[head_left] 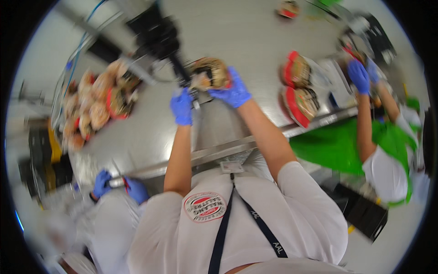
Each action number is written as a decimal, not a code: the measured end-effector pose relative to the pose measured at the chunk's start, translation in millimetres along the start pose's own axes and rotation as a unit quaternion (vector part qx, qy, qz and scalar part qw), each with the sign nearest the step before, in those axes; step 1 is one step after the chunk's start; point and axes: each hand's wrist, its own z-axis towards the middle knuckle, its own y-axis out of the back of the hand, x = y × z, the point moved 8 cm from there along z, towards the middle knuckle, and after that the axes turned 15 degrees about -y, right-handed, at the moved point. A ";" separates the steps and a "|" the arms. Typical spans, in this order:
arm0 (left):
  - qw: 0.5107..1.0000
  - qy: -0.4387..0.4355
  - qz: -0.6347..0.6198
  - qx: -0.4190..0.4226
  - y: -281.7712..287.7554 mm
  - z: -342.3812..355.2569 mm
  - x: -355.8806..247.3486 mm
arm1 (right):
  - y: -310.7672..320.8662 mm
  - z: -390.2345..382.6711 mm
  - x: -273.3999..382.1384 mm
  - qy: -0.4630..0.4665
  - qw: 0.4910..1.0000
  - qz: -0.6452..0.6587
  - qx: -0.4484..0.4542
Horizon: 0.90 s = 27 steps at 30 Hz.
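Note:
My right hand [233, 89], in a blue glove, grips the right side of a bagged food package [211, 72], gold-brown with black print and a red edge. The bag lies over the steel table, its gathered clear end toward the left. My left hand [182, 107], also gloved in blue, is closed beside that end, just under the arm of a black machine [157, 39]. Blur hides what its fingers hold. The machine's narrow lower part reaches down between the bag and my left hand.
Several bagged packages [98, 102] are heaped on the steel table [146, 132] at left. Two red-and-gold packages [299, 104] lie at right, near a co-worker's blue-gloved hand [359, 76] and a green apron. Another co-worker's gloved hands [102, 182] are at the lower left edge.

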 end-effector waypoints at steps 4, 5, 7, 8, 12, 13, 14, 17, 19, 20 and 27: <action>0.995 -0.097 -0.018 -0.009 -12.0 -12.8 -45.6 | 18.9 8.0 -13.1 0.000 0.998 0.043 0.037; 0.994 -0.107 0.015 -0.018 -16.2 -15.2 -55.8 | 25.9 6.7 -15.4 -0.028 0.998 0.043 0.048; 0.991 -0.121 0.044 -0.021 -15.7 -13.2 -52.7 | 36.3 8.7 -18.1 -0.060 0.993 0.087 0.054; 0.990 -0.129 0.059 -0.025 -15.5 -11.0 -50.1 | 38.9 10.8 -19.4 -0.079 0.989 0.108 0.059; 0.977 -0.199 0.070 0.015 -18.2 -11.8 -56.0 | 1.8 11.4 -7.5 0.022 0.979 0.130 0.158; 0.970 -0.223 0.090 0.031 -21.8 -14.5 -63.7 | -3.5 12.5 -6.5 0.044 0.983 0.101 0.150; 0.962 -0.247 0.109 0.047 -25.9 -17.4 -71.0 | -9.1 13.4 -6.1 0.066 0.985 0.072 0.140; 0.937 -0.305 0.116 0.126 -62.2 -32.4 -124.9 | -28.7 -6.2 11.2 0.296 0.884 -0.355 -0.072; 0.945 -0.297 0.076 0.118 -65.7 -42.1 -136.0 | -54.3 -25.1 10.3 0.345 0.808 -0.463 -0.122; 0.947 -0.294 0.057 0.112 -63.4 -42.1 -141.2 | -61.6 -36.4 11.2 0.340 0.803 -0.474 -0.120; 0.948 -0.285 0.145 -0.005 -1.7 -36.8 -202.1 | 20.4 -93.5 67.2 0.095 0.961 -0.219 -0.143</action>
